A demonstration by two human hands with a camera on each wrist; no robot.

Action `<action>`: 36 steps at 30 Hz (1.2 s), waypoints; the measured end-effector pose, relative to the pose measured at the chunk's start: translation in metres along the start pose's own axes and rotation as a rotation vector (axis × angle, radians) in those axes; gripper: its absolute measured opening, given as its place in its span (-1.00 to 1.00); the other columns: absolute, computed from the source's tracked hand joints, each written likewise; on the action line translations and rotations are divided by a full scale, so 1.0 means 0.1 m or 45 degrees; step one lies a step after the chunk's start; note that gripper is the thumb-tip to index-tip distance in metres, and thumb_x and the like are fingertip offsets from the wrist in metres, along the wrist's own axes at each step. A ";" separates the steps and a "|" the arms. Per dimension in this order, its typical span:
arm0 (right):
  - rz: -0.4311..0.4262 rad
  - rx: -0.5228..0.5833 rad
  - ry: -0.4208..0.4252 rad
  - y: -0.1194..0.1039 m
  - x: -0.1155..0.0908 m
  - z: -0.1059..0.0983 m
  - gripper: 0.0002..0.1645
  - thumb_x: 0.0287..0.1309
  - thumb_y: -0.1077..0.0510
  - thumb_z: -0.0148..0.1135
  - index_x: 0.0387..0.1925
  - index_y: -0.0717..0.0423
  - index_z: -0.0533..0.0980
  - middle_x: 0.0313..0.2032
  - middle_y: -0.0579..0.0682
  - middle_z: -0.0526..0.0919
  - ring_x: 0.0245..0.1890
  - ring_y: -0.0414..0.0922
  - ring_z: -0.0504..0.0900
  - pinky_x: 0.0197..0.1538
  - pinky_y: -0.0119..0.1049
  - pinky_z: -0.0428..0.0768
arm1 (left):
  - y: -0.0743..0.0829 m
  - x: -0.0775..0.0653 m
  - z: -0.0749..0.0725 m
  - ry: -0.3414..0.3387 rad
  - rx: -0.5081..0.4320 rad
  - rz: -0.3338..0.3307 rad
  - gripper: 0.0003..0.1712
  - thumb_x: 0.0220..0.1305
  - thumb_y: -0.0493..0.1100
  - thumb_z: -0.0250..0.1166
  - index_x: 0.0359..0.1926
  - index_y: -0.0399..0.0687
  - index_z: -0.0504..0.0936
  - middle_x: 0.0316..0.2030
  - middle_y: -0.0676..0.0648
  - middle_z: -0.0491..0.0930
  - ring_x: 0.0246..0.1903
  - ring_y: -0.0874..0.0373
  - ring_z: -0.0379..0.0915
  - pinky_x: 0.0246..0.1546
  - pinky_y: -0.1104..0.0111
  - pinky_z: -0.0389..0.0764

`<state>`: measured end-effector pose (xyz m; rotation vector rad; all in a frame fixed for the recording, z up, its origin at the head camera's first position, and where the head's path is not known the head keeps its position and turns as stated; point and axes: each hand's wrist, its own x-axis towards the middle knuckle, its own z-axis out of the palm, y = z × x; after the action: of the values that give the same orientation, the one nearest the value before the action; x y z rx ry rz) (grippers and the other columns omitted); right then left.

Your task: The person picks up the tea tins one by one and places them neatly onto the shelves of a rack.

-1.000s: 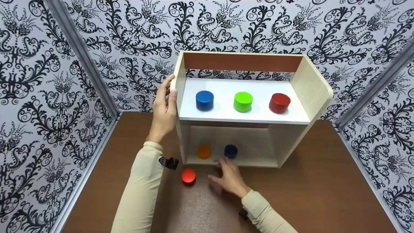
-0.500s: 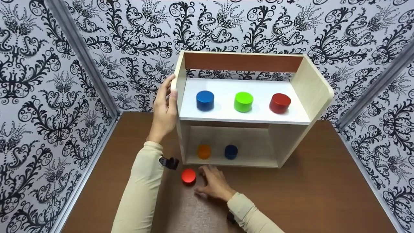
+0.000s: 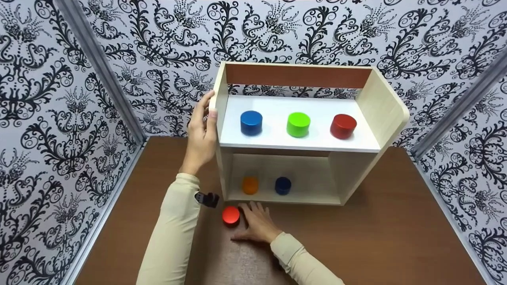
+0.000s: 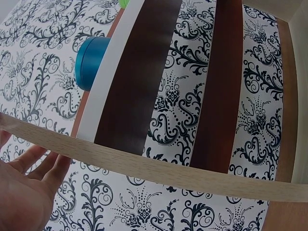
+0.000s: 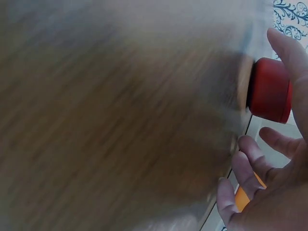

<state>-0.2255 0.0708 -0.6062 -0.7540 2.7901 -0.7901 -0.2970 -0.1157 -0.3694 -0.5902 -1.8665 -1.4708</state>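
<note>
My left hand (image 3: 201, 134) holds the upper left side panel of a two-tier wooden shelf (image 3: 297, 147), its thumb at the front edge. In the left wrist view, the fingers (image 4: 57, 169) meet the panel's outer face. In front of the shelf, a small red cylinder (image 3: 231, 215) stands on the brown table (image 3: 376, 245). My right hand (image 3: 257, 223) is just to its right, with fingers spread. The right wrist view shows the same red cylinder (image 5: 270, 90) between the raised thumb and the other fingers, with nothing gripped.
On the white upper tier stand a blue cylinder (image 3: 251, 123), a green cylinder (image 3: 298, 124) and a dark red cylinder (image 3: 343, 126). The lower tier has an orange cylinder (image 3: 250, 185) and a dark blue cylinder (image 3: 283, 185) near its front edge. Patterned walls (image 3: 99, 107) enclose the table.
My right hand has moved left from the dark blue cylinder on the lower tier to beside the red cylinder, fingers spreading. My left hand and the shelf have stayed in place.
</note>
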 end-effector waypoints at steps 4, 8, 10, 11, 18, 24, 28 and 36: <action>-0.024 -0.002 0.036 0.01 0.04 0.02 0.23 -0.20 -0.38 0.60 0.41 0.12 0.33 0.34 0.38 0.33 0.36 0.43 0.25 0.27 0.56 0.17 | 0.01 0.00 0.00 -0.003 -0.002 -0.009 -0.51 0.60 -0.18 -0.03 0.45 -0.16 0.32 0.21 -0.21 0.47 0.08 -0.08 0.48 -0.02 0.03 0.66; -0.017 0.016 0.071 0.00 0.08 0.03 0.19 -0.21 -0.37 0.61 0.38 0.09 0.37 0.31 0.35 0.37 0.34 0.41 0.28 0.25 0.58 0.16 | 0.01 0.01 0.00 -0.015 -0.006 -0.019 -0.50 0.60 -0.16 -0.04 0.46 -0.16 0.30 0.21 -0.22 0.47 0.07 -0.10 0.49 -0.05 0.03 0.67; -0.011 0.018 0.079 -0.01 0.09 0.03 0.17 -0.21 -0.37 0.61 0.37 0.07 0.38 0.29 0.32 0.39 0.34 0.38 0.29 0.26 0.58 0.16 | 0.00 0.01 0.00 -0.016 -0.004 -0.023 -0.50 0.61 -0.15 -0.04 0.46 -0.16 0.30 0.21 -0.22 0.46 0.08 -0.10 0.48 -0.04 0.04 0.68; -0.008 0.022 0.081 -0.02 0.10 0.04 0.16 -0.21 -0.36 0.62 0.37 0.07 0.39 0.29 0.32 0.39 0.34 0.38 0.28 0.26 0.58 0.15 | 0.00 0.00 0.00 -0.017 -0.003 -0.026 -0.50 0.61 -0.15 -0.04 0.46 -0.15 0.30 0.21 -0.22 0.46 0.08 -0.09 0.49 -0.04 0.05 0.68; -0.003 0.038 0.080 -0.06 0.13 0.08 0.12 -0.19 -0.35 0.61 0.37 0.02 0.40 0.25 0.26 0.42 0.33 0.33 0.28 0.30 0.55 0.12 | 0.01 0.00 -0.01 -0.019 -0.012 -0.039 -0.50 0.61 -0.14 -0.05 0.47 -0.13 0.30 0.22 -0.22 0.44 0.08 -0.09 0.49 -0.04 0.04 0.68; -0.007 0.035 0.099 -0.10 0.14 0.09 0.08 -0.20 -0.32 0.63 0.33 0.01 0.43 0.21 0.26 0.43 0.30 0.32 0.30 0.28 0.55 0.16 | 0.02 0.00 -0.01 -0.012 -0.023 -0.035 -0.51 0.61 -0.18 -0.04 0.46 -0.13 0.31 0.20 -0.23 0.46 0.06 -0.12 0.49 -0.06 0.02 0.68; 0.010 0.046 0.090 -0.13 0.15 0.10 0.07 -0.19 -0.32 0.62 0.34 -0.02 0.43 0.23 0.27 0.40 0.33 0.32 0.28 0.30 0.53 0.13 | 0.03 0.00 -0.01 -0.009 -0.036 -0.026 -0.52 0.60 -0.20 -0.04 0.45 -0.15 0.32 0.21 -0.26 0.46 0.06 -0.15 0.48 -0.06 -0.02 0.66; 0.011 -0.010 0.124 -0.14 0.17 0.14 -0.01 -0.16 -0.28 0.62 0.31 -0.04 0.47 0.17 0.24 0.42 0.27 0.28 0.33 0.27 0.53 0.20 | 0.02 0.00 0.00 -0.015 -0.030 -0.027 -0.51 0.60 -0.19 -0.05 0.46 -0.16 0.31 0.23 -0.25 0.45 0.09 -0.13 0.48 -0.04 0.00 0.67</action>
<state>-0.2301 0.0453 -0.6106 -0.7230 2.8817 -0.8360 -0.2958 -0.1155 -0.3679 -0.5932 -1.8721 -1.5077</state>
